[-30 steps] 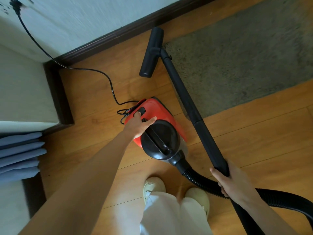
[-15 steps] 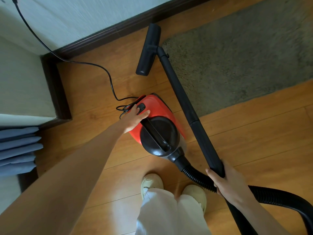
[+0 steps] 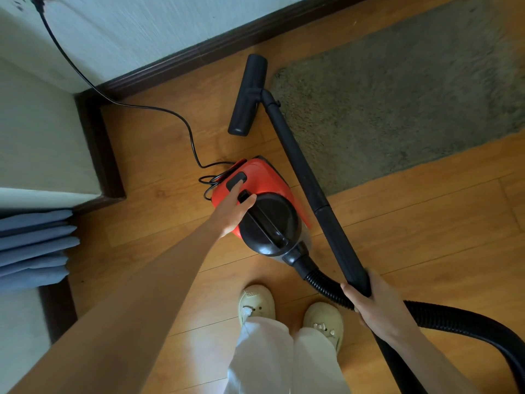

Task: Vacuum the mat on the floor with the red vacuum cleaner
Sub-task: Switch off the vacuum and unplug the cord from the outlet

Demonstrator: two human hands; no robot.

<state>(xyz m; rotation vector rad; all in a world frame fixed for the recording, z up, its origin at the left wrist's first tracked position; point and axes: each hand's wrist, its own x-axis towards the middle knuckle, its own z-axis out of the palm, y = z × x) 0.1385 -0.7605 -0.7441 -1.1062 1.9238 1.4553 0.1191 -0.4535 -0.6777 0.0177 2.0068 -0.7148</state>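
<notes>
- Red vacuum cleaner (image 3: pixel 255 177) sits mid-frame on the wooden floor (image 3: pixel 426 223); mat (image 3: pixel 397 89) lies upper right.
- Left hand (image 3: pixel 231 209): fingers extended, forefinger on the black button (image 3: pixel 235 177), gripping nothing.
- Right hand (image 3: pixel 377 305): fingers wrapped round the wand (image 3: pixel 306 177).
- Floor nozzle (image 3: pixel 248 95) rests off the mat's left edge.
- Advice: press squarely, confirm power, then bring nozzle onto the pile.

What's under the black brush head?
The brush head sits on bare wood floor, beside the mat, not on it. The floor right beneath it is covered, so nothing more shows.
</notes>
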